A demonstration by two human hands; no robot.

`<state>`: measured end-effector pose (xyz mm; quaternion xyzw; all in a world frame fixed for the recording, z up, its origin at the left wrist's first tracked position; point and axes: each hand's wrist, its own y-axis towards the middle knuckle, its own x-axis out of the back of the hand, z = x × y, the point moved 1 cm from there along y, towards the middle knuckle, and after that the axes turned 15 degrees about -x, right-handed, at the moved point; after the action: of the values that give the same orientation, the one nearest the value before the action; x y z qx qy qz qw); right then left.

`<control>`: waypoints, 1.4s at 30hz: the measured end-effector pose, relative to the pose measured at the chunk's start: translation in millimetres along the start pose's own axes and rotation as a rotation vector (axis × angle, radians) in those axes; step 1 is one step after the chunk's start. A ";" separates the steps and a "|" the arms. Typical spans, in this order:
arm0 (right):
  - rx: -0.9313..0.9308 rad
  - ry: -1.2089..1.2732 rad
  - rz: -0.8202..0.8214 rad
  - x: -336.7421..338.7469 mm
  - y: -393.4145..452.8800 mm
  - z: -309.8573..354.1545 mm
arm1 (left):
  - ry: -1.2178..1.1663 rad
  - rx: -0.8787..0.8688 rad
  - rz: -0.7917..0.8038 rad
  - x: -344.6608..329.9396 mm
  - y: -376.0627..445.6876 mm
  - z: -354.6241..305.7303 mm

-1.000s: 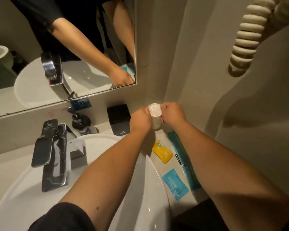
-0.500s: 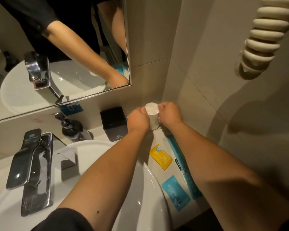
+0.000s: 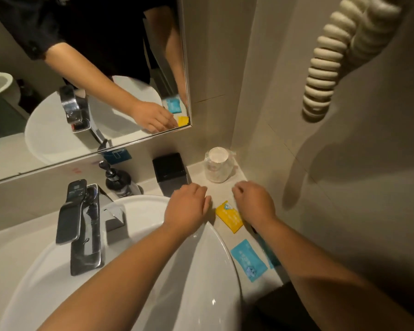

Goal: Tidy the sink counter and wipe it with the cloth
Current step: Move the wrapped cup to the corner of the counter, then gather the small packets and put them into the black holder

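Two bare hands hover over the narrow strip of counter (image 3: 221, 187) between the white basin (image 3: 201, 271) and the right-hand wall. That strip is tight: the basin's curved rim closes it on the left, the wall on the right, and the corner shuts it off at the back. In that corner stands a clear cup (image 3: 217, 167) in a plastic wrapper, upright, close to both walls. A black box (image 3: 171, 172) sits just left of it against the back wall, and a dark pump bottle (image 3: 120, 181) stands further left behind the chrome faucet (image 3: 81, 225).

Bare counter shows between the cup and the hands. The left hand (image 3: 185, 209) hangs palm down over the basin's rim, fingers loosely curled, holding nothing. The right hand (image 3: 253, 203) is likewise palm down and loosely curled, empty, its heel above one end of a yellow sachet (image 3: 228, 217); whether it touches the sachet cannot be told. A blue sachet (image 3: 247, 259) lies nearer on the strip, beside the basin, and a longer blue packet (image 3: 270, 255) shows partly under the right forearm. No cloth is visible. A coiled cream cord (image 3: 325, 68) hangs on the right wall, well above the counter.
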<state>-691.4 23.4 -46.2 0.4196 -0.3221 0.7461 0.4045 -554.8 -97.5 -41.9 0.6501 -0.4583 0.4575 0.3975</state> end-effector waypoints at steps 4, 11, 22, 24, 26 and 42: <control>-0.004 -0.212 0.188 -18.0 -23.7 -8.4 | 0.110 -0.105 0.047 -5.8 -27.2 30.0; -0.151 -0.336 0.293 -36.5 -19.3 -4.0 | 0.212 -0.154 -0.034 -13.1 -37.1 34.0; -0.155 0.468 0.400 44.6 2.7 58.2 | 0.190 -0.175 -0.079 -15.7 -37.9 35.7; -0.092 0.521 0.373 48.1 11.8 89.5 | 0.190 -0.176 -0.085 -15.1 -37.4 35.3; -0.038 0.533 0.373 38.2 20.3 117.4 | 0.197 -0.185 -0.102 -16.0 -37.1 36.2; -0.010 0.134 0.205 -58.1 40.9 161.3 | 0.209 -0.200 -0.158 -25.1 -35.6 42.2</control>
<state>-649.5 -147.3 -32.5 0.3316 -0.3394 0.8083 0.3486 -514.9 -121.8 -80.7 0.5902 -0.4051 0.4421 0.5404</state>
